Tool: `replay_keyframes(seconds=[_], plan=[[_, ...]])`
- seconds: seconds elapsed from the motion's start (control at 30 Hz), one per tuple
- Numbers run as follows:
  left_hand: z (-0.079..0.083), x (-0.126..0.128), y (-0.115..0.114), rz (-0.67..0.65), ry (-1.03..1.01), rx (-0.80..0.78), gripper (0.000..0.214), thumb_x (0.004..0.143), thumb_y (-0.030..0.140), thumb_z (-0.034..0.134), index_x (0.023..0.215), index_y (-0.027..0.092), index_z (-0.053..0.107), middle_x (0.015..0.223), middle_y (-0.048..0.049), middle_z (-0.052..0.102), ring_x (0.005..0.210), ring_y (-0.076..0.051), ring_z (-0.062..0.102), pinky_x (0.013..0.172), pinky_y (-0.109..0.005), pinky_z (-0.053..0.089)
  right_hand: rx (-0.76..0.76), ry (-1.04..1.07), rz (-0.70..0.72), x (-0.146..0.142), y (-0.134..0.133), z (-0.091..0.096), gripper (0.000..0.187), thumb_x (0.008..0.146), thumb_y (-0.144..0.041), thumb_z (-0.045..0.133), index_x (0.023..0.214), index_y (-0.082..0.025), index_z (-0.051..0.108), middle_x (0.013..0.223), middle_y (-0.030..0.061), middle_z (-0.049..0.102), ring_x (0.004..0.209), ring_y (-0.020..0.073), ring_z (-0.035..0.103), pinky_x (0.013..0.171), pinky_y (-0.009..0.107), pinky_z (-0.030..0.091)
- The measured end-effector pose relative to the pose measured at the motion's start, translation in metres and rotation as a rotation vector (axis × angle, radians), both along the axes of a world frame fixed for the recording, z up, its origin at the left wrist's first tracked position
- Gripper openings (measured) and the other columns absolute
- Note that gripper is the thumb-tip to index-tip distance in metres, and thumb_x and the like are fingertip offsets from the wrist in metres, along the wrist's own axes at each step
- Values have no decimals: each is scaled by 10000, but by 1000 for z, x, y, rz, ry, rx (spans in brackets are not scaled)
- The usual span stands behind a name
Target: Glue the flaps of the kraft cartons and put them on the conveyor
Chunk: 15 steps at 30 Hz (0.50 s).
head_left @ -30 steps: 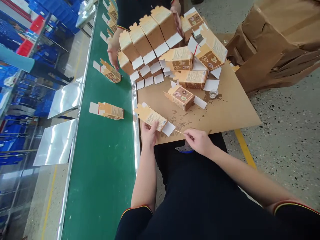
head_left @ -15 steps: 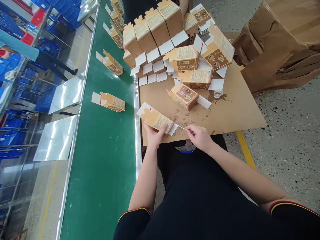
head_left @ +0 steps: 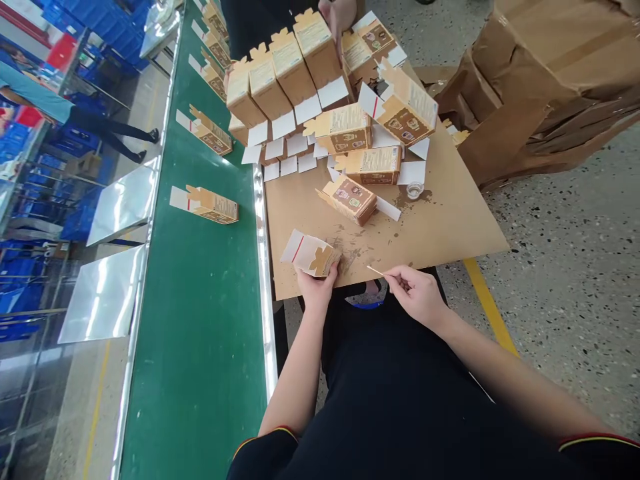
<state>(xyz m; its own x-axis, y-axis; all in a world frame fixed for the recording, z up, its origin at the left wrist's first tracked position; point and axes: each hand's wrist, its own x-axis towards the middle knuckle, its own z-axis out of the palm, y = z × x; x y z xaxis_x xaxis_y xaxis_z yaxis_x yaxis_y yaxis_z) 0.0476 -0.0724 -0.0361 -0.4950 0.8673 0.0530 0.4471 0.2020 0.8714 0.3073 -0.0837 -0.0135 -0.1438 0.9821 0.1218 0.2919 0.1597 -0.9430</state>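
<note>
My left hand (head_left: 318,288) grips a brown printed carton (head_left: 323,260) by its sides, its white flap with a red strip pointing to the upper left. Pinched in my right hand (head_left: 413,290) is a thin stick like a cotton swab (head_left: 376,270), its tip apart from the carton. Another carton (head_left: 353,198) lies beyond my hands on the stained cardboard sheet (head_left: 445,220). A small clear round dish (head_left: 415,191) stands to the right of that carton, amid wet-looking spots.
Stacked cartons (head_left: 280,73) and loose ones fill the far side of the cardboard. Along the left runs a green belt (head_left: 200,320) carrying several cartons in a line. A co-worker's hand (head_left: 343,13) is behind the stack. Crumpled brown paper (head_left: 540,87) stands at the right.
The carton in my left hand has turned, so its flap end faces me more. My right hand has drawn the stick away from the carton's end. The view has shifted slightly.
</note>
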Motion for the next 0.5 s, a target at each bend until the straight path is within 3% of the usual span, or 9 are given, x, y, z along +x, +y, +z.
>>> replay_keyframes(seconds=[0.1,0.17,0.27,0.37,0.43,0.5], plan=[[-1,-7,4,-4,-10,3,866,766,513,1003,1452,233,554,1490,-211,728,1481,-419,701,1264,-600,575,-8,16,-3,0,-2,-3,351,1117,-503,632,906,-251,754,637,-5,641,521,152,558,560,302,498],[5,-31,2,58,-18,10,921,743,542,1006,1472,232,536,1520,-221,709,1458,-425,715,1234,-617,599,-7,31,-20,2,-1,-5,375,1117,-537,633,909,-252,758,638,-3,651,512,154,558,536,305,482],[26,-98,-12,250,30,73,1052,798,582,940,1609,241,363,1683,-259,581,1551,-460,637,1248,-695,573,-5,57,-77,9,0,-4,393,1116,-562,643,908,-253,769,645,8,675,532,164,598,546,308,503],[50,-174,-34,448,209,173,1080,862,619,875,1662,296,225,1802,-222,459,1644,-457,545,1293,-740,525,-16,83,-128,16,3,-1,423,1106,-597,662,896,-247,775,641,17,681,530,168,617,548,310,524],[59,-208,-46,494,222,110,1044,842,664,884,1613,319,269,1741,-195,530,1614,-463,576,1285,-771,519,-19,82,-145,18,7,1,454,1098,-630,668,882,-246,773,623,15,668,498,161,592,522,311,513],[60,-224,-54,488,148,-2,1085,769,712,931,1561,319,303,1644,-194,600,1567,-478,616,1268,-776,525,-19,73,-153,18,12,3,476,1092,-655,671,867,-248,771,614,14,657,482,157,575,500,309,500]])
